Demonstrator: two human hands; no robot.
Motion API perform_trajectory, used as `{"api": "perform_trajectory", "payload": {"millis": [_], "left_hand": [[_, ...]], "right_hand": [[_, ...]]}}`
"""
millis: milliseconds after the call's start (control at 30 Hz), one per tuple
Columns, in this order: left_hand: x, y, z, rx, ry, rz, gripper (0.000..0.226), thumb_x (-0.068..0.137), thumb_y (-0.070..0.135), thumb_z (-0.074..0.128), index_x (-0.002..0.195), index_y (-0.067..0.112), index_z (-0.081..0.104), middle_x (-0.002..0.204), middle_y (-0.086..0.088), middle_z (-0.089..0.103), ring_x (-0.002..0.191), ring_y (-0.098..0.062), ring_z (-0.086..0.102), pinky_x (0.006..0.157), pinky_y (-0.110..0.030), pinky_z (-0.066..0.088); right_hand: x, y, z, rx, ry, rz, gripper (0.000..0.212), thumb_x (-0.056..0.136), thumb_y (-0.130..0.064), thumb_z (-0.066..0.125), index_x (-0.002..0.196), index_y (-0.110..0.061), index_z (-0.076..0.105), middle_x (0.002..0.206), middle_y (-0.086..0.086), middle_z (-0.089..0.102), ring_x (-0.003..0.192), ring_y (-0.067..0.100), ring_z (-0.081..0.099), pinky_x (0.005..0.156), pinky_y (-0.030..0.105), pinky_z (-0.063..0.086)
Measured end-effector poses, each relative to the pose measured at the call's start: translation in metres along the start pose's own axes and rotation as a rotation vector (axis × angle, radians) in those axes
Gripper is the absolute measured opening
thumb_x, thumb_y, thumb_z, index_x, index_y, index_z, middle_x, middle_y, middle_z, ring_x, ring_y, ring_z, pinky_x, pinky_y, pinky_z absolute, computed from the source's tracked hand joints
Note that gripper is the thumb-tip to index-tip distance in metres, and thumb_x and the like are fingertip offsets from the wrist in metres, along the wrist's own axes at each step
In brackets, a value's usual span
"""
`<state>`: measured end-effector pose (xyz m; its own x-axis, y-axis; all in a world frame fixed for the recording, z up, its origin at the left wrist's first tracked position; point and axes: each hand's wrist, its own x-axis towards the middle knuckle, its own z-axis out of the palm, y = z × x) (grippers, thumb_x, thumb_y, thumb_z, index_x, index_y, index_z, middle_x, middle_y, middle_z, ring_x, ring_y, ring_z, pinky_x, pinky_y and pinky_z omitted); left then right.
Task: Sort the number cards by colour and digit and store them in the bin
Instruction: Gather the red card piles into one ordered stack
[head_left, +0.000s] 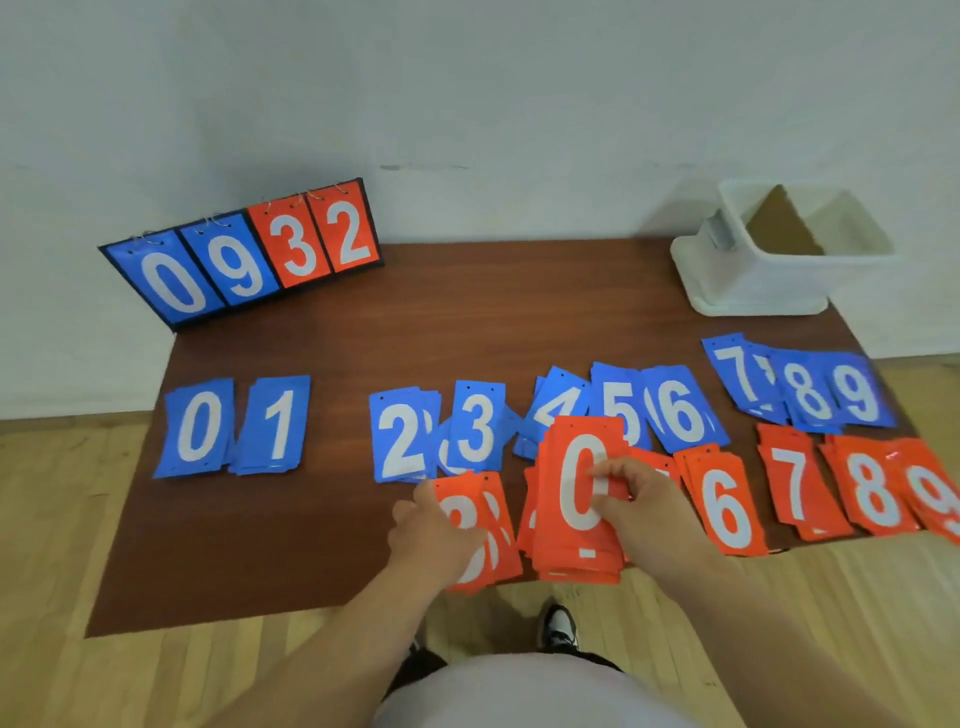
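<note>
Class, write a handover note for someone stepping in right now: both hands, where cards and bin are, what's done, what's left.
Left hand grips a red pile, digit partly hidden.
Right hand pinches the red 0 stack.
Blue piles 0 to 9 lie in a row; red 6 to 9 lie front right.
Bin back right, no cards seen inside.
Left: finish the red piles, then bin everything.

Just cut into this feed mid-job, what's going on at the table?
A person is sorting number cards on the brown table. The right hand pinches an orange stack topped by a 0; the left hand holds another orange pile, digit partly covered. Blue piles 0 to 9 lie in a row, orange 6 to 9 at the right. No cards show in the white bin.
</note>
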<state>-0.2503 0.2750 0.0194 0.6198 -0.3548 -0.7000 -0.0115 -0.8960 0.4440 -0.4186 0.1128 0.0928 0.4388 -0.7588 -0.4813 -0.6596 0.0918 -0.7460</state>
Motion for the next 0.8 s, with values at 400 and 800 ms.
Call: {"api": "perform_trajectory", "payload": {"millis": [400, 800], "left_hand": [[0.001, 0.037, 0.072, 0.043, 0.350, -0.294, 0.122, 0.068, 0.081, 0.067, 0.155, 0.030, -0.002, 0.153, -0.013, 0.021, 0.140, -0.038, 0.025, 0.106, -0.060, 0.038], [0.000, 0.040, 0.073, 0.056, 0.454, -0.322, 0.119, 0.071, 0.053, 0.086, 0.151, 0.029, 0.003, 0.146, -0.014, 0.028, 0.132, -0.042, 0.035, 0.097, -0.055, 0.047]], "right_hand": [[0.049, 0.046, -0.079, -0.004, -0.174, 0.038, 0.028, 0.088, -0.011, 0.069, 0.092, -0.039, 0.072, 0.108, -0.006, 0.071, 0.095, 0.023, 0.071, 0.078, 0.047, 0.063], [0.063, 0.061, -0.108, 0.037, -0.230, 0.051, 0.023, 0.094, -0.008, 0.066, 0.103, -0.028, 0.069, 0.113, -0.001, 0.070, 0.095, 0.020, 0.070, 0.061, 0.022, 0.054]]}}
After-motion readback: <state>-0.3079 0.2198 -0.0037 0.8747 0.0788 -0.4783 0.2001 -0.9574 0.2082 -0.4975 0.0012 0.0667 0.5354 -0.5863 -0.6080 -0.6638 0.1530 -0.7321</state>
